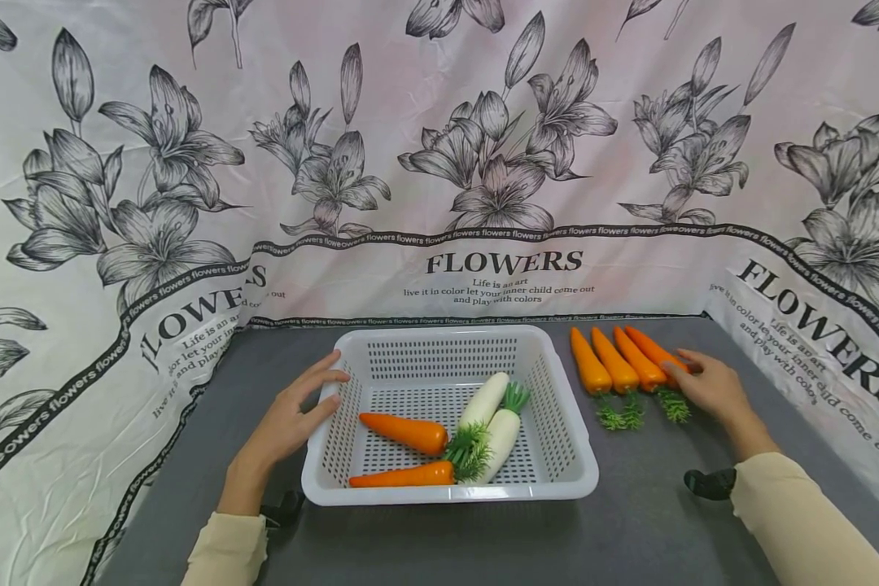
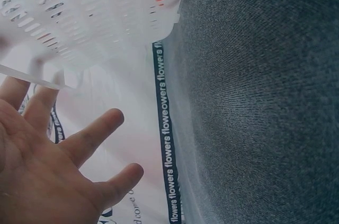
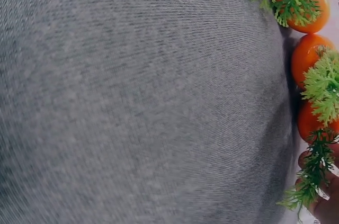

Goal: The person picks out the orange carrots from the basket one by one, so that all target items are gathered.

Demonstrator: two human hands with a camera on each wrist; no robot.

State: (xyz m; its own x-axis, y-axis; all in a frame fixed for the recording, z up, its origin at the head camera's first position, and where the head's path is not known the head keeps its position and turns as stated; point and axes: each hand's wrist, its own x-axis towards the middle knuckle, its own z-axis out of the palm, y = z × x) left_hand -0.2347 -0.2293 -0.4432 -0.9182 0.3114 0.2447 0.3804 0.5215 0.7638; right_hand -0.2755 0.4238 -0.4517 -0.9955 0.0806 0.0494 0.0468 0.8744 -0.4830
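A white plastic basket (image 1: 450, 493) stands on the grey cloth with two orange carrots (image 1: 404, 431) and two white radishes (image 1: 485, 399) inside. At its left rim my left hand (image 1: 289, 419) rests with fingers spread; in the left wrist view, two fingertips of this hand (image 2: 47, 155) reach behind the basket wall (image 2: 106, 17). To the right of the basket, several carrots (image 1: 615, 362) lie side by side, green tops toward me. My right hand (image 1: 714, 391) grips the rightmost carrot (image 1: 652, 348) near its leafy end. In the right wrist view, leaves (image 3: 318, 166) partly cover those fingers.
Grey cloth (image 1: 439, 541) covers the table. A white curtain (image 1: 322, 277) printed with flowers and lettering hangs behind and along both sides. Dark straps (image 1: 709, 485) show at the wrists, beside beige sleeves (image 1: 798, 513).
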